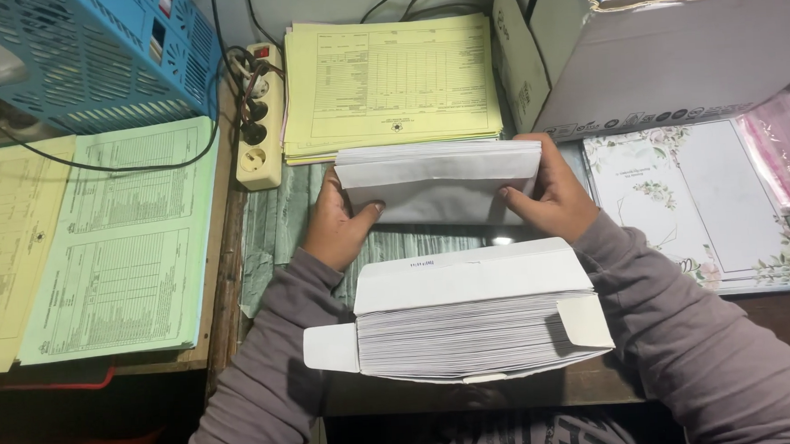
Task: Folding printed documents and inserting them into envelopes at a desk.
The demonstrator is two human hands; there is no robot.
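Envelope stack [438, 188] gripped at both ends, left hand [337, 225] and right hand [551, 196] fingers closed

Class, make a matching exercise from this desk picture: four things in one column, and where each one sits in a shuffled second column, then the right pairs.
1 bundle of envelopes
2 open box of envelopes
3 power strip
4 green forms

A left of the yellow forms
B far left of the desk
C between left hand and right hand
D nearest the person

Pairs: 1-C, 2-D, 3-A, 4-B

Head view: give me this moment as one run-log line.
left hand: holds envelope stack | right hand: holds same stack | open envelope box: nearer, full
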